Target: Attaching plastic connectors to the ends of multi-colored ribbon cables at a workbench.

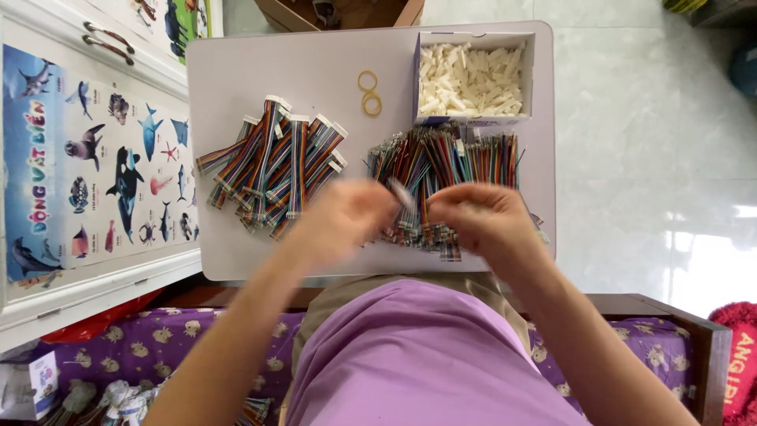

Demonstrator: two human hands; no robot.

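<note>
From my feed, left hand and right hand meet over the loose rainbow wire pile on the small table. Both are blurred, so I can't tell the grip; a white connector sits between them. Finished ribbon cables lie left.

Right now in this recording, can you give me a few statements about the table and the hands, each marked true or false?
1. The white box holds small white plastic pieces. True.
2. Two rubber bands lie on the table left of the box. True.
3. The wire bundles with white end plugs lie right of the loose wires. False: they lie to the left.
4. The left hand and right hand rest in the person's lap. False: both are over the table's near edge, blurred.
5. The box is empty. False: it is nearly full.
</note>
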